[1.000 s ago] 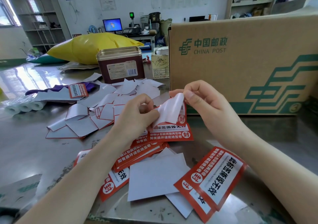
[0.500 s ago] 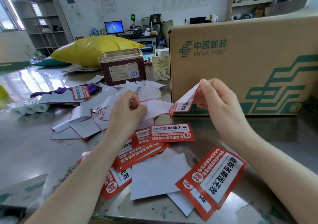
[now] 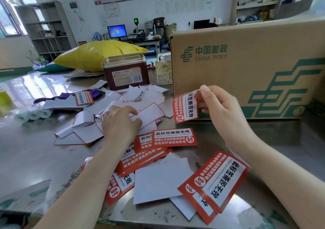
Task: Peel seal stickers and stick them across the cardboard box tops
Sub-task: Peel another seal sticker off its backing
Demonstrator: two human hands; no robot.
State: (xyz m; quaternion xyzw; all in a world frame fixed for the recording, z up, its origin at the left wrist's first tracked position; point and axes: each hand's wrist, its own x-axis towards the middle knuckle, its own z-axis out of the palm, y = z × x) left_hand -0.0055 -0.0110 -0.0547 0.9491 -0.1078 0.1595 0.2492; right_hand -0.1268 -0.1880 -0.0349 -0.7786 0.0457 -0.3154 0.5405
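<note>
Two hands are in my view over the steel counter [image 3: 26, 158]. Nearest me, below both wrists, loose seal stickers [image 3: 213, 183] and blank white sheets lie scattered, one red sticker stack [image 3: 174, 138] just under the gap between the hands. My left hand [image 3: 119, 123] rests palm down on a white backing sheet [image 3: 149, 113], fingers curled over its near edge and pressing it onto the pile of peeled backings [image 3: 84, 132]. My right hand [image 3: 221, 109] pinches the top end of a peeled sticker [image 3: 185, 107], which hangs upright, print facing me, off the counter. Just beyond that hand stands the China Post cardboard box [image 3: 246, 67], its top out of my sight. Farther past the left hand sit a brown tin [image 3: 125, 72] and a yellow bag [image 3: 95, 54].
</note>
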